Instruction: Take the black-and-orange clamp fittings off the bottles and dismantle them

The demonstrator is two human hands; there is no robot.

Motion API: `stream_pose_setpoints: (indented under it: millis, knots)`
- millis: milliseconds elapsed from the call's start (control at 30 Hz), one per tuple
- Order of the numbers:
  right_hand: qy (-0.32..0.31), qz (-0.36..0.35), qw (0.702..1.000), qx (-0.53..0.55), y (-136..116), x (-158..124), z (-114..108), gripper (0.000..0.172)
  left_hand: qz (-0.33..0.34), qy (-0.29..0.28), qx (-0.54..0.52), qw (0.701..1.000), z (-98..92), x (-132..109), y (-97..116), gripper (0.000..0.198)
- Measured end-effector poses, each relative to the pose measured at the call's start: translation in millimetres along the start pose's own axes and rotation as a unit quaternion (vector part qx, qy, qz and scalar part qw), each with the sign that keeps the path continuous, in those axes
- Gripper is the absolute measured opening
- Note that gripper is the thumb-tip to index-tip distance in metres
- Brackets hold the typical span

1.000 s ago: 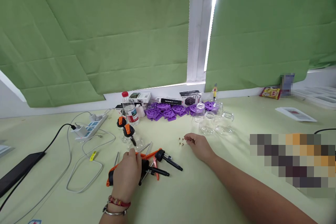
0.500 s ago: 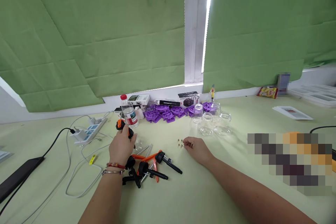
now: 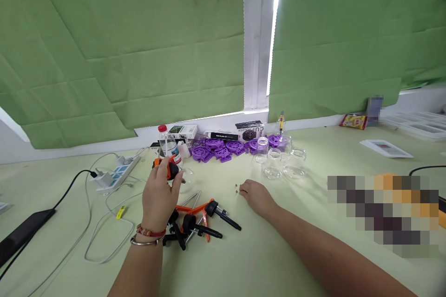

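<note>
My left hand is raised above the table, its fingers closed round a small clear jar fitted with an orange and black pump top. Below it lies a pile of black and orange pump tops with thin tubes. My right hand rests on the table with its fingers curled beside a few tiny brass pieces. Whether it pinches one of them is hidden.
Several clear glass jars stand beyond my right hand. Purple plastic parts, a water bottle and small boxes line the window wall. A power strip with white cables and a black cable lies at the left.
My left hand let go of the pump tops on the table, reached forward to the jar with the orange top and lifted it. My right hand stayed by the brass pieces.
</note>
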State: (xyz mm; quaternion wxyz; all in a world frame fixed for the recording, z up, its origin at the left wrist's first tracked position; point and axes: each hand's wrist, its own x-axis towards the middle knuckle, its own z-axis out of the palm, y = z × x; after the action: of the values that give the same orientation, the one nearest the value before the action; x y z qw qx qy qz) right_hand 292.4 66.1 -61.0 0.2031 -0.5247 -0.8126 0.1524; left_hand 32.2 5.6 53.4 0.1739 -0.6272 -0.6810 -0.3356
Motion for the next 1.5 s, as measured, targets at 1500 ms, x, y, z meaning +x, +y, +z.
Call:
stream_pose_setpoints:
  millis: [1500]
  knots:
    - [-0.272, 0.218, 0.633, 0.691, -53, -77, -64, 0.049, -0.017, -0.158, -0.416, 0.896, 3.8, -73, 62, 0.033]
